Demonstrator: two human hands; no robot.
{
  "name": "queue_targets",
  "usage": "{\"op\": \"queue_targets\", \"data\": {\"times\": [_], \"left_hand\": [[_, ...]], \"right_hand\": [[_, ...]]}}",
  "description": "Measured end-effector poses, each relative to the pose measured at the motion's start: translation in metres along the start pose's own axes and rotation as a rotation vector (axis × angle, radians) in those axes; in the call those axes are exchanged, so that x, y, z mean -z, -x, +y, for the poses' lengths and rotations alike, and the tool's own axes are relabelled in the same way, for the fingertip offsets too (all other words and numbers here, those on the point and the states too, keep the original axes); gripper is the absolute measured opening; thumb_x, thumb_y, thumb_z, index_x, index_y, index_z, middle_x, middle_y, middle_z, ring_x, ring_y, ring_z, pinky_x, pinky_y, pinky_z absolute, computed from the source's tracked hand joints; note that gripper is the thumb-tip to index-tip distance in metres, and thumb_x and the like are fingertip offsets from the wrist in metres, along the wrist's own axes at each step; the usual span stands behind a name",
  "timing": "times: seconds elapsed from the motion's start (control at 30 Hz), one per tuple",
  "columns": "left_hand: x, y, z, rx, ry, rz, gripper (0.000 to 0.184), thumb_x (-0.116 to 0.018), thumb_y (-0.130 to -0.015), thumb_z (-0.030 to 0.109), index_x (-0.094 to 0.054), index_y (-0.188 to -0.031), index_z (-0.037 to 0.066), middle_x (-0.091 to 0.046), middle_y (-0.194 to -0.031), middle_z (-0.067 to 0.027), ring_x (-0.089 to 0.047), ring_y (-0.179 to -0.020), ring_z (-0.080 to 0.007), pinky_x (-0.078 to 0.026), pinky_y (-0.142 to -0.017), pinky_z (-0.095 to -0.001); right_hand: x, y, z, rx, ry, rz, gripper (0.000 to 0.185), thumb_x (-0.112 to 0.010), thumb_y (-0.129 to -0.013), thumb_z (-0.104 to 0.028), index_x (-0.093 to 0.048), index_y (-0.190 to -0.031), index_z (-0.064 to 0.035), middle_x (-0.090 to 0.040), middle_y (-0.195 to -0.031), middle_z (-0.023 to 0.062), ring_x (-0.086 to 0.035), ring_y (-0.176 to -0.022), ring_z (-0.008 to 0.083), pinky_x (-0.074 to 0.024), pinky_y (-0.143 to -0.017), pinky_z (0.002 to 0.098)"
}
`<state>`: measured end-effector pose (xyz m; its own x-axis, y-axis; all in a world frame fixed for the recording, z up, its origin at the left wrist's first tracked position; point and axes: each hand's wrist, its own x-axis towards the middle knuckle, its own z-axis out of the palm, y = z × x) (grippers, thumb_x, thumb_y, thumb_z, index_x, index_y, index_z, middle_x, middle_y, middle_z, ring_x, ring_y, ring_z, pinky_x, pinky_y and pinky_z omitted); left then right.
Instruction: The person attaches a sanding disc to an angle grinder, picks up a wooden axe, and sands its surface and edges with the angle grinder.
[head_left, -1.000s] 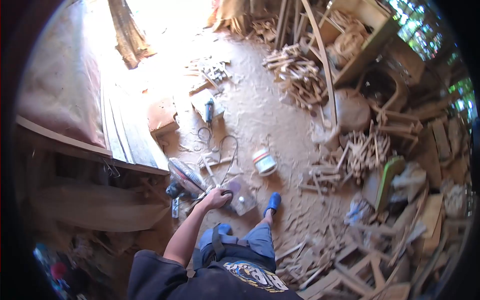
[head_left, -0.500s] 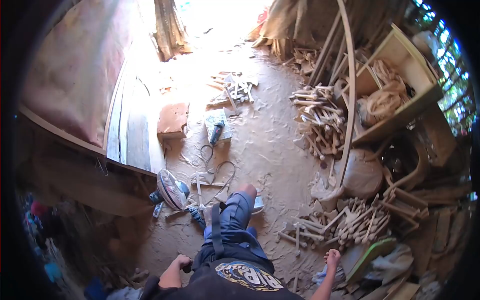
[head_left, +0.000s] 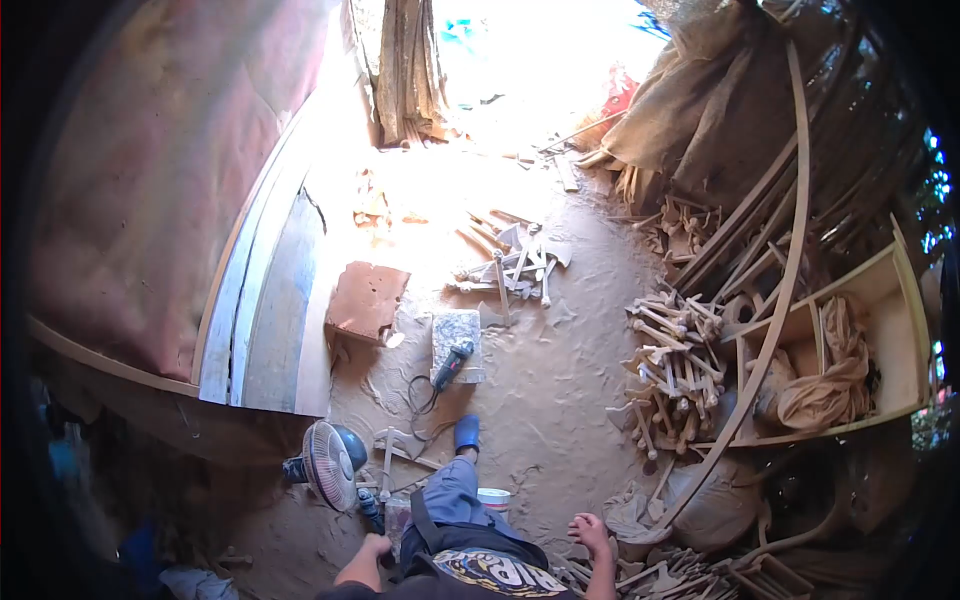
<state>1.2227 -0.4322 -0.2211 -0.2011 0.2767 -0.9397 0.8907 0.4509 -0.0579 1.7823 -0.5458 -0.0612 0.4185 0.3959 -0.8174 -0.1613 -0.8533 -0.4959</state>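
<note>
Yellowish wooden box [head_left: 893, 335], at right, containing a crumpled bag [head_left: 828, 390]; white bucket [head_left: 494, 496] beside the leg, contents unclear. Left hand [head_left: 375, 546]: curled around a dark object [head_left: 387, 560] beside the hip; right hand [head_left: 591, 531]: half-open, empty.

Harsh daylight floods in at twelve o'clock, blowing out detail there; shadows deepen toward seven and eight o'clock. The wide lens bends the edges into black corners.

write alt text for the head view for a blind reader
A person stands on a dusty floor, one blue shoe forward, left hand and right hand low at their sides. Ahead, a power tool lies on a pale block near a reddish block; a fan stands at left, with wooden pieces heaped at right.
</note>
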Motion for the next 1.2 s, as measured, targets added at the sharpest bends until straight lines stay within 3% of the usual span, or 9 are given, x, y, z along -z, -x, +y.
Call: {"op": "queue_targets", "data": {"times": [0.03, 0.1, 0.13, 0.27, 0.37, 0.53, 0.8, 0.83, 1.2], "left_hand": [[0.043, 0.002, 0.037, 0.12, 0.309, 0.043, 0.053, -0.069, -0.088, 0.032, -0.072, -0.123, -0.007, -0.072, -0.125, -0.0302, -0.07, -0.123, -0.0387, -0.055, -0.103, -0.0438], [0.122, -0.001, 0.104, -0.379, 0.353, 0.447, 0.039, -0.064, -0.095, 0.028, -0.074, -0.122, 0.002, -0.077, -0.113, -0.0242, -0.076, -0.105, -0.0365, -0.058, -0.096, -0.0454], [0.176, 0.024, 0.155, -0.376, 0.497, 0.544, 0.04, -0.064, -0.09, 0.019, -0.072, -0.122, -0.004, -0.073, -0.121, -0.0288, -0.071, -0.118, -0.0414, -0.055, -0.103, -0.0449], [0.32, 0.061, 0.279, -0.552, 0.398, 0.804, 0.053, -0.055, -0.093, 0.015, -0.058, -0.144, 0.0, -0.072, -0.121, -0.0277, -0.073, -0.104, -0.0392, -0.059, -0.093, -0.0435], [0.39, 0.13, 0.343, -0.395, 0.707, 0.37, 0.055, -0.056, -0.098, 0.015, -0.049, -0.152, 0.003, -0.068, -0.122, -0.0196, -0.071, -0.096, -0.0296, -0.065, -0.073, -0.0427], [0.385, 0.098, 0.368, -0.299, 0.853, 0.305, 0.041, -0.056, -0.099, 0.015, -0.055, -0.14, 0.008, -0.064, -0.108, -0.0122, -0.068, -0.085, -0.0273, -0.064, -0.052, -0.0489], [0.406, 0.129, 0.399, -0.31, 1.329, 0.346, 0.038, -0.067, -0.094, 0.023, -0.061, -0.129, 0.01, -0.062, -0.113, -0.011, -0.066, -0.093, -0.0268, -0.062, -0.051, -0.0472], [0.421, 0.132, 0.412, -0.351, 1.307, 0.366, 0.04, -0.063, -0.094, 0.02, -0.057, -0.133, 0.014, -0.063, -0.099, -0.0085, -0.07, -0.076, -0.0244, -0.059, -0.05, -0.0476], [0.648, 0.195, 0.6, -0.604, 0.76, 0.601, 0.036, -0.068, -0.095, 0.025, -0.061, -0.126, 0.007, -0.067, -0.104, -0.0113, -0.068, -0.094, -0.0234, -0.058, -0.08, -0.0388]], "right_hand": [[-0.001, -0.012, -0.026, -0.083, 0.025, 0.006, 0.032, -0.07, -0.102, -0.027, -0.07, -0.127, -0.0062, -0.077, -0.101, 0.0052, -0.075, -0.084, 0.0143, -0.0545, -0.067, 0.0273], [0.008, -0.034, -0.078, 0.013, 0.128, -0.125, 0.034, -0.07, -0.1, -0.026, -0.07, -0.125, -0.0024, -0.076, -0.104, 0.0088, -0.075, -0.086, 0.0156, -0.0578, -0.071, 0.0294], [0.011, -0.042, -0.095, 0.054, 0.171, -0.193, 0.035, -0.071, -0.1, -0.026, -0.07, -0.124, -0.0005, -0.076, -0.106, 0.0106, -0.074, -0.086, 0.0162, -0.0594, -0.072, 0.0304], [0.036, -0.076, -0.196, 0.158, 0.066, -0.03, 0.035, -0.069, -0.098, -0.021, -0.069, -0.123, 0.0024, -0.075, -0.104, 0.0113, -0.073, -0.086, 0.0173, -0.0614, -0.077, 0.0323], [0.049, -0.122, -0.256, 0.25, 0.059, 0.029, 0.035, -0.068, -0.096, -0.021, -0.068, -0.122, 0.0032, -0.075, -0.103, 0.012, -0.073, -0.084, 0.0162, -0.0607, -0.075, 0.0315], [0.035, -0.197, -0.372, 0.262, 0.121, -0.005, 0.038, -0.069, -0.095, -0.024, -0.069, -0.122, 0.002, -0.075, -0.103, 0.0128, -0.073, -0.083, 0.0168, -0.0604, -0.076, 0.0329], [-0.011, -0.275, -0.526, 0.513, 0.437, -0.116, 0.035, -0.068, -0.097, -0.023, -0.07, -0.12, 0.0035, -0.076, -0.101, 0.0147, -0.076, -0.089, 0.0209, -0.0618, -0.078, 0.0355], [-0.014, -0.272, -0.541, 0.478, 0.349, -0.133, 0.035, -0.067, -0.097, -0.022, -0.07, -0.12, 0.0034, -0.076, -0.103, 0.0149, -0.076, -0.091, 0.0213, -0.0621, -0.078, 0.0356], [-0.065, -0.349, -0.533, 0.214, -0.044, -0.14, 0.033, -0.066, -0.098, -0.022, -0.067, -0.121, 0.0023, -0.076, -0.1, 0.0132, -0.075, -0.08, 0.0189, -0.0599, -0.067, 0.0333]]}}
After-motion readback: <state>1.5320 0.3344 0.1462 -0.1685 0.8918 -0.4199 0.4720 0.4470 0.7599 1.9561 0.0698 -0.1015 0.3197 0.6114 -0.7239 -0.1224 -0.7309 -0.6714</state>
